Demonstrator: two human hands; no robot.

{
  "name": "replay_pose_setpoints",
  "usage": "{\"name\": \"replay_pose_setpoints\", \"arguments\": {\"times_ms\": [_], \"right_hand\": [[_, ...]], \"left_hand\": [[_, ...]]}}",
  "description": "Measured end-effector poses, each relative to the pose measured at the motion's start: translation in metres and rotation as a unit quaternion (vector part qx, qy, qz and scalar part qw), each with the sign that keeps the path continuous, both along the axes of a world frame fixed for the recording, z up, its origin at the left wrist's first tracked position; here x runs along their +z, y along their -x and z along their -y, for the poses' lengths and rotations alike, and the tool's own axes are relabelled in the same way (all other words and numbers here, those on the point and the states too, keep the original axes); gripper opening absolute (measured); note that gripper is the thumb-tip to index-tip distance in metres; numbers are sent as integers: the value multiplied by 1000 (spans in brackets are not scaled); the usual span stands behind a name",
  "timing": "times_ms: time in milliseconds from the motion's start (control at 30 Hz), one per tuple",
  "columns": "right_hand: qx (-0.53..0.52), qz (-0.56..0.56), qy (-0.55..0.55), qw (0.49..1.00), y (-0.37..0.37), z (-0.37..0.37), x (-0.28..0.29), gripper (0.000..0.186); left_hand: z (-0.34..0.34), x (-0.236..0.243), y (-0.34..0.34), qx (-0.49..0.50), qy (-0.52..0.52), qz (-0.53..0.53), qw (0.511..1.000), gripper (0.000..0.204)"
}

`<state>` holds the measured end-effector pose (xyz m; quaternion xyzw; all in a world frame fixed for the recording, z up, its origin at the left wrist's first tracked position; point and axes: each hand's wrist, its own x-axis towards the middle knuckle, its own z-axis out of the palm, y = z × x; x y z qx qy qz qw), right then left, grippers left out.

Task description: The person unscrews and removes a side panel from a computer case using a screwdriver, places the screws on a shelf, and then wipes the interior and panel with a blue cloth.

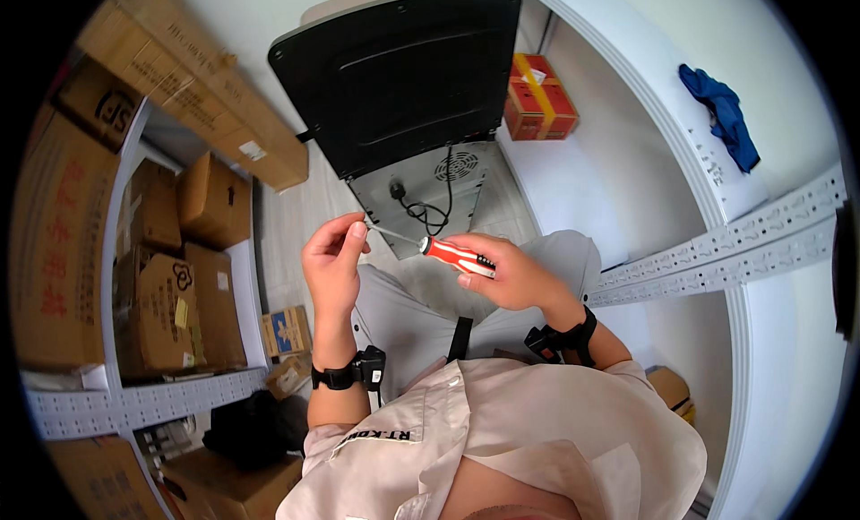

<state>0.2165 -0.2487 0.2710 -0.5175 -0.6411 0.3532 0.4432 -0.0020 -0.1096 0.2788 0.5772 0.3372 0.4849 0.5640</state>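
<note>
My right hand [511, 274] is wrapped round a screwdriver [452, 255] with a red and white handle, its thin metal shaft pointing left. At the shaft's tip, the thumb and forefinger of my left hand [333, 256] are pinched together. Whatever sits between them is too small to make out. Just beyond my hands stands an appliance with a large black panel [403, 81] on top. Below that panel shows a grey metal back plate [381, 197] with a round fan vent [456, 166]. A black power cord [436, 217] with a plug hangs looped against the plate.
Shelving with cardboard boxes [213, 200] lines the left side, and a long carton [193, 81] leans behind it. At the right, white shelves [573, 184] carry a red box [539, 103] with yellow tape. A blue cloth [724, 117] lies on the upper right shelf.
</note>
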Motion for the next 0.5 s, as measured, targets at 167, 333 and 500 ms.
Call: {"name": "replay_pose_setpoints", "arguments": {"times_ms": [167, 333, 500], "right_hand": [[-19, -3, 21, 1000, -6, 19, -1, 50], [-45, -2, 9, 999, -26, 44, -1, 50], [-75, -20, 9, 997, -57, 72, 2, 49]], "left_hand": [[0, -7, -13, -36, 4, 6, 999, 14], [11, -6, -40, -102, -20, 26, 994, 14], [23, 1, -83, -180, -22, 46, 982, 15]]}}
